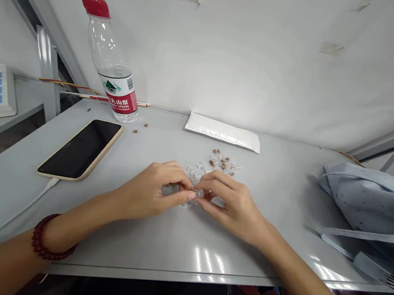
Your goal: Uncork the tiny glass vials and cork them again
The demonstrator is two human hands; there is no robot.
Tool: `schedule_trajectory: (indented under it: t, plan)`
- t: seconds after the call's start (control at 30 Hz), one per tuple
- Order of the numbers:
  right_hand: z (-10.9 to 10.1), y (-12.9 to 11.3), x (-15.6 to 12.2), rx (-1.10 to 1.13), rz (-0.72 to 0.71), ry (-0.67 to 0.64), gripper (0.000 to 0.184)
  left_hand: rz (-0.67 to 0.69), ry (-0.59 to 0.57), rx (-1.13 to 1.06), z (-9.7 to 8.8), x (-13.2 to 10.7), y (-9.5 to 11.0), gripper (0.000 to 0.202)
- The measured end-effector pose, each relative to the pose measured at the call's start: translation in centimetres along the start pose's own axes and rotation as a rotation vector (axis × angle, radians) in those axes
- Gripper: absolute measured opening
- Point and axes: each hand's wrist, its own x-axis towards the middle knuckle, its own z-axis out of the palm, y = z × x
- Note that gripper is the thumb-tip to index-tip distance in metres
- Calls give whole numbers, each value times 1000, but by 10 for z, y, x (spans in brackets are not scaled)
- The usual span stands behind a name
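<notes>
My left hand point(162, 187) and my right hand point(230, 201) meet over the middle of the grey table, fingertips pinched together. Between them is a small clear plastic piece point(199, 194), gripped from both sides; its exact kind is too small to make out. Just behind the fingers lies a little heap of clear plastic pieces point(194, 170), partly hidden by my hands. Beyond it is a cluster of clear pieces with brown bits point(222, 161). A dark red bead bracelet point(38, 238) circles my left wrist.
A water bottle point(115, 69) with a red cap stands at the back left. In front of it lies a phone point(81, 148) with a white cable point(30, 202). A white packet point(223, 131) rests near the wall. At the right is a light blue cloth bag point(371, 199).
</notes>
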Motion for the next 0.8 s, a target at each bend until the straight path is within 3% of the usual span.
schedule_trajectory:
  t: [0.2, 0.37, 0.5, 0.6, 0.8]
  plan:
    - [1, -1, -3, -56, -21, -42, 14, -23, -29, -18, 3, -1, -3, 16]
    - [-10, 1, -2, -114, 77, -112, 11, -31, 15, 97, -7, 0, -4, 14]
    - [-25, 2, -1, -143, 168, -284, 11, -47, -70, 233, -24, -2, -11, 11]
    - [-32, 2, -1, -158, 214, -340, 12, -65, -121, 287, -32, -5, -19, 12]
    - [-31, 2, 1, -180, 233, -383, 12, -105, -191, 305, -29, -9, -24, 22]
